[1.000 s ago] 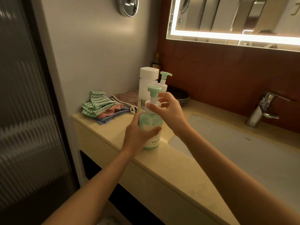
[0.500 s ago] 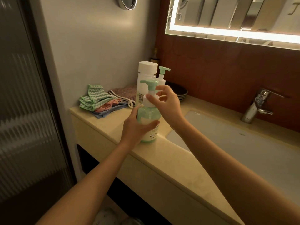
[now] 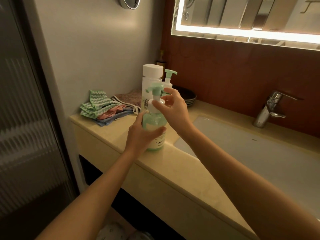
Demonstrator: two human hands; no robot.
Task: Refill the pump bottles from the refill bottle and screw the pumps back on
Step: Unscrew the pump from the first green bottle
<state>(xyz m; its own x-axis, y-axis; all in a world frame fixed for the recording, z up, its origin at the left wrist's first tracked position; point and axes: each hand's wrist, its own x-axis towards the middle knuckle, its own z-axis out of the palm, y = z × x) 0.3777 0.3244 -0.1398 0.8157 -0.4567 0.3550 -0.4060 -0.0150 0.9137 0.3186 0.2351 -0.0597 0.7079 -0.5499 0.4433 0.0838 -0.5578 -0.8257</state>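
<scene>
frame centre: pump bottle [image 3: 154, 121] upright on counter [image 3: 181, 172] | left grip [image 3: 141, 135] clamped round body | right grip [image 3: 173, 110] pinches pump collar [image 3: 155, 103] | risk: tilted pump may cross-thread, leak; loose hold lets bottle spin

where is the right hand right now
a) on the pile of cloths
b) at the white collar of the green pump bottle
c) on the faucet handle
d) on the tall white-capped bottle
b: the right hand pinches the white collar just under the pump head, while the left hand grips the body of the green pump bottle standing on the counter.
</scene>
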